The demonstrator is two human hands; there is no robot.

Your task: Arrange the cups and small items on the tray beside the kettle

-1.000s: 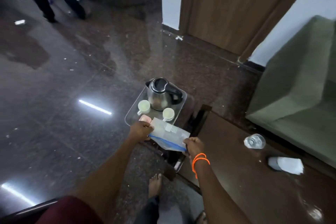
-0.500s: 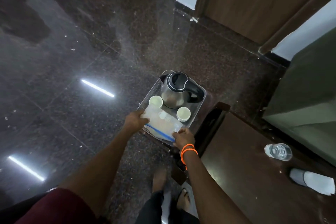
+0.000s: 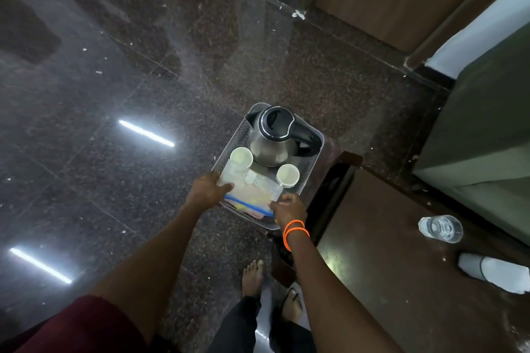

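A clear zip bag (image 3: 252, 195) with a blue seal strip is held at its two near corners: the left hand (image 3: 208, 190) pinches the left corner and the right hand (image 3: 288, 209) grips the right one, thumbs on top and fingers curled beneath. By this two-corner hold the bag seems to be kept flat and level, probably so that the small items inside do not slide while it is lowered into the tray (image 3: 317, 165). The bag lies over the near half of the tray, on the near side of the kettle (image 3: 272, 137); whether it already rests on the tray floor cannot be told. One cup (image 3: 241, 157) stands just beside the kettle at its near left, touching or overlapped by the bag's far edge, and the other cup (image 3: 288, 175) stands at the kettle's near right, just beside the bag. The kettle fills the far half of the tray, so the cups appear to have been set clear of it to leave the front free. No brand, label or writing can be read on the kettle, cups or bag.
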